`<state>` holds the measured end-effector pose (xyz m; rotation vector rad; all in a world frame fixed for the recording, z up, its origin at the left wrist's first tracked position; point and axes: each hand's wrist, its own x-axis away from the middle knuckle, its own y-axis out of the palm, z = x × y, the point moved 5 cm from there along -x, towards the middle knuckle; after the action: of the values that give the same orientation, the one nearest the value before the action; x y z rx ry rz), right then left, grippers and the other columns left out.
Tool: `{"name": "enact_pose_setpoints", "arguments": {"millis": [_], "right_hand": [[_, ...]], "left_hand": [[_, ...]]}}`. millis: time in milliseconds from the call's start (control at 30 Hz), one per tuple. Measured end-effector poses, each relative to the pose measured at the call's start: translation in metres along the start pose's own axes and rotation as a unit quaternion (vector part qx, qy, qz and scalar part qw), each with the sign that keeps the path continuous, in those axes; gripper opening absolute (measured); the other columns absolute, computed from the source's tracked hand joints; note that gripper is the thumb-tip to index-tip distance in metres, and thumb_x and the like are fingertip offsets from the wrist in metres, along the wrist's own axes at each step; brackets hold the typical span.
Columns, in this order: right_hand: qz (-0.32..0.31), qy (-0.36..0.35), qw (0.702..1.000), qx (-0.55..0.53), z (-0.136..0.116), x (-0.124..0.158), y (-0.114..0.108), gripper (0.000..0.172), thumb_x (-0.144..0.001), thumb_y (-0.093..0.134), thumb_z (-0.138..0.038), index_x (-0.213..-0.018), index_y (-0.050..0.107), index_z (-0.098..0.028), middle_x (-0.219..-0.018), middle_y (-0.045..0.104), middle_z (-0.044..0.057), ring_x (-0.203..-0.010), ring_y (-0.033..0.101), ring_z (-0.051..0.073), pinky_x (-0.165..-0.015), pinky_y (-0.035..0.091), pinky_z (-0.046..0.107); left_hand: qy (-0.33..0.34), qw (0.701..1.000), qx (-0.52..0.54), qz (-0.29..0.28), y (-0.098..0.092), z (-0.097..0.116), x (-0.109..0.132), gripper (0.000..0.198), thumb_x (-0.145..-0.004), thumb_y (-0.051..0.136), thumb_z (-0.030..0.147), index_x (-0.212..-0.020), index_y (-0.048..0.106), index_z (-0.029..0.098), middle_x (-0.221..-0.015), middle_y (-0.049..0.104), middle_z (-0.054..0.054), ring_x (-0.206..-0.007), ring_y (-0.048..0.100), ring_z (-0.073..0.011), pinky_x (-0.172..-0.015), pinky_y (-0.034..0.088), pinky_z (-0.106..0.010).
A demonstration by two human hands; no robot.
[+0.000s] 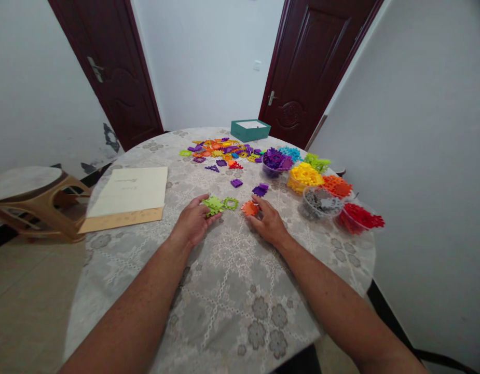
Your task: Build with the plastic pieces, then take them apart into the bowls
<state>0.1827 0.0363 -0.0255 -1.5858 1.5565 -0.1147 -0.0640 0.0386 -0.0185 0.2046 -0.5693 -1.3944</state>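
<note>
My left hand (193,221) grips a small cluster of light green plastic pieces (213,205) between thumb and fingers. A light green ring-shaped piece (230,203) lies just right of that cluster. My right hand (268,220) has its thumb and fingers around an orange toothed piece (249,208), low over the table. Beyond the hands lie a purple piece (236,183) and a darker purple pair (260,189). Farther back spreads a mixed pile of orange, purple and yellow pieces (220,150).
Clear tubs of sorted pieces stand at the right: purple (276,160), yellow (304,176), grey (321,201), red (358,217). A green box (250,130) sits at the back edge. Papers (131,192) lie at the left of the cloth-covered table (220,311), beside a stool (41,208).
</note>
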Motion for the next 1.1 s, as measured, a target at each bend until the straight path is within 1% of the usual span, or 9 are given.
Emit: {"name": "enact_pose_setpoints", "arguments": {"millis": [200, 300, 400, 500, 667, 767, 933, 1033, 1100], "right_hand": [[-0.008, -0.022, 1.000, -0.010, -0.008, 0.003, 0.001, 0.064, -0.091, 0.069, -0.026, -0.153, 0.050, -0.024, -0.140, 0.065, 0.014, -0.126, 0.063, 0.025, -0.112, 0.050, 0.047], [-0.018, -0.035, 0.999, 0.000, -0.014, 0.003, 0.002, 0.061, -0.091, 0.068, -0.024, -0.150, 0.053, -0.021, -0.141, 0.065, 0.015, -0.129, 0.062, 0.025, -0.113, 0.049, 0.046], [-0.024, -0.059, 0.998, 0.012, -0.021, 0.002, 0.002, 0.058, -0.093, 0.067, -0.025, -0.149, 0.054, -0.022, -0.143, 0.064, 0.014, -0.132, 0.059, 0.025, -0.115, 0.047, 0.046], [-0.014, -0.075, 0.997, 0.031, -0.027, -0.001, -0.003, 0.055, -0.093, 0.067, -0.026, -0.147, 0.054, -0.024, -0.143, 0.063, 0.013, -0.135, 0.057, 0.024, -0.118, 0.044, 0.047], [0.007, -0.075, 0.996, 0.056, -0.034, -0.004, -0.016, 0.054, -0.094, 0.069, -0.028, -0.147, 0.055, -0.025, -0.143, 0.062, 0.012, -0.137, 0.054, 0.025, -0.120, 0.041, 0.046], [0.033, -0.067, 0.996, 0.052, -0.032, -0.005, -0.022, 0.056, -0.094, 0.072, -0.027, -0.147, 0.054, -0.024, -0.144, 0.061, 0.013, -0.137, 0.053, 0.025, -0.119, 0.042, 0.046], [0.056, -0.072, 0.995, 0.045, -0.021, -0.005, -0.020, 0.065, -0.089, 0.076, -0.022, -0.150, 0.052, -0.025, -0.143, 0.061, 0.014, -0.135, 0.055, 0.028, -0.118, 0.044, 0.049], [0.065, -0.074, 0.994, 0.045, -0.019, -0.006, -0.022, 0.063, -0.090, 0.075, -0.023, -0.149, 0.053, -0.025, -0.143, 0.061, 0.014, -0.136, 0.054, 0.028, -0.119, 0.043, 0.049], [0.075, -0.071, 0.994, 0.042, -0.021, -0.008, -0.027, 0.060, -0.091, 0.073, -0.024, -0.148, 0.054, -0.025, -0.143, 0.062, 0.014, -0.136, 0.054, 0.027, -0.119, 0.043, 0.048]], "left_hand": [[-0.005, 1.000, -0.002, -0.001, 0.002, 0.002, 0.002, 0.061, -0.070, 0.058, -0.002, -0.129, 0.062, 0.015, -0.109, 0.070, -0.014, -0.095, 0.073, -0.0220, -0.085, 0.068, -0.040], [-0.003, 1.000, -0.003, 0.004, 0.002, 0.004, 0.003, 0.058, -0.072, 0.058, -0.002, -0.127, 0.062, 0.015, -0.107, 0.070, -0.013, -0.091, 0.073, -0.0199, -0.084, 0.068, -0.039], [0.004, 1.000, -0.014, 0.003, 0.003, 0.006, 0.003, 0.055, -0.072, 0.060, -0.001, -0.125, 0.063, 0.014, -0.104, 0.071, -0.012, -0.088, 0.074, -0.0190, -0.082, 0.069, -0.038], [0.004, 1.000, -0.024, -0.009, 0.004, 0.007, 0.003, 0.051, -0.071, 0.063, 0.001, -0.121, 0.064, 0.014, -0.106, 0.073, -0.013, -0.089, 0.075, -0.0201, -0.081, 0.069, -0.037], [0.008, 0.999, -0.031, -0.010, 0.005, 0.010, 0.001, 0.045, -0.072, 0.061, 0.000, -0.115, 0.064, 0.013, -0.107, 0.073, -0.013, -0.091, 0.076, -0.0206, -0.079, 0.070, -0.037], [0.004, 0.999, -0.031, -0.012, 0.004, 0.009, -0.001, 0.045, -0.072, 0.061, -0.001, -0.114, 0.064, 0.013, -0.106, 0.073, -0.013, -0.090, 0.075, -0.0195, -0.078, 0.070, -0.036], [0.016, 1.000, -0.025, -0.005, 0.002, 0.009, -0.002, 0.043, -0.073, 0.060, -0.001, -0.113, 0.066, 0.012, -0.105, 0.074, -0.014, -0.089, 0.076, -0.0210, -0.077, 0.070, -0.038], [0.014, 1.000, -0.023, -0.006, 0.002, 0.009, -0.002, 0.042, -0.072, 0.060, -0.002, -0.112, 0.066, 0.012, -0.104, 0.074, -0.014, -0.087, 0.077, -0.0211, -0.076, 0.070, -0.038], [0.012, 1.000, -0.022, -0.008, 0.002, 0.009, -0.003, 0.042, -0.072, 0.061, -0.002, -0.111, 0.067, 0.012, -0.104, 0.074, -0.014, -0.086, 0.077, -0.0207, -0.076, 0.070, -0.038]]}}
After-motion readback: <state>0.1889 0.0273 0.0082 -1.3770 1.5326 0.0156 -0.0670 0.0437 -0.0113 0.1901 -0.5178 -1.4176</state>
